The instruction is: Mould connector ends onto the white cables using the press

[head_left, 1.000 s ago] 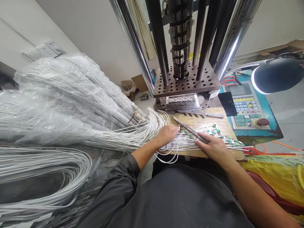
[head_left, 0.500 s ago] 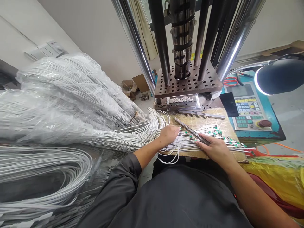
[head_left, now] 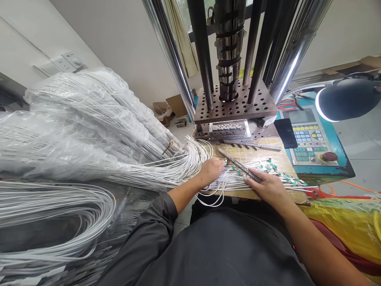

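My left hand (head_left: 210,170) rests curled on a row of thin white cables (head_left: 229,182) laid across a taped board (head_left: 256,153), its fingertips pinching a cable end near a green connector. My right hand (head_left: 268,186) lies over the same cables and grips the near end of a long metal bar (head_left: 238,165) that slants across them. Small green connectors (head_left: 272,166) tip the cables to the right of the bar.
A vertical press with a perforated steel plate (head_left: 235,105) and chrome columns stands behind the board. Bagged bundles of white cable (head_left: 83,131) fill the left. A blue control panel (head_left: 311,139), a lamp head (head_left: 348,97) and yellow cloth (head_left: 342,222) are on the right.
Both hands stay on the cables and bar, nearly still. Only the camera has tilted slightly.
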The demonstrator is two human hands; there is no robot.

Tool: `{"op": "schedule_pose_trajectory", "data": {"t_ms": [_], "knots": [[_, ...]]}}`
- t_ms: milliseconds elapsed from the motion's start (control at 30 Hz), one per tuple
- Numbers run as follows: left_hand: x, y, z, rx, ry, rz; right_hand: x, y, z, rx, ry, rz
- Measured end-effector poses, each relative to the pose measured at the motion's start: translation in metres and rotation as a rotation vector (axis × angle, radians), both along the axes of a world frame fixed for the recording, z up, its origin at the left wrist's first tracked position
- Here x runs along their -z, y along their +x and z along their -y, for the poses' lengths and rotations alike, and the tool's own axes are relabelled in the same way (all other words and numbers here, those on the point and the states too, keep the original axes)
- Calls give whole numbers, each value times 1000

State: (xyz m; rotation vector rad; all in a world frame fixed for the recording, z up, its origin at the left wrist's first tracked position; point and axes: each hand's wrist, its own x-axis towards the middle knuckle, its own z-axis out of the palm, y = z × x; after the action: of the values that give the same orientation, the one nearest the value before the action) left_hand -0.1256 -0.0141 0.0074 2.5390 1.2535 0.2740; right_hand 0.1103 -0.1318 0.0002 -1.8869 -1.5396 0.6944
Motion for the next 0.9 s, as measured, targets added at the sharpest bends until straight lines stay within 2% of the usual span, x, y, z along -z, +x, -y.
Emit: {"op": "schedule_pose_trajectory", "data": {"t_ms": [233, 500, 900], "knots": [[3, -1, 0, 16, 15, 10, 4, 0, 0, 5, 7, 32], [8, -3, -2, 14, -19, 38, 1, 0, 1, -8, 16, 35], [-2, 0, 1, -19, -60, 10, -2, -1, 0, 7, 26, 20]]}}
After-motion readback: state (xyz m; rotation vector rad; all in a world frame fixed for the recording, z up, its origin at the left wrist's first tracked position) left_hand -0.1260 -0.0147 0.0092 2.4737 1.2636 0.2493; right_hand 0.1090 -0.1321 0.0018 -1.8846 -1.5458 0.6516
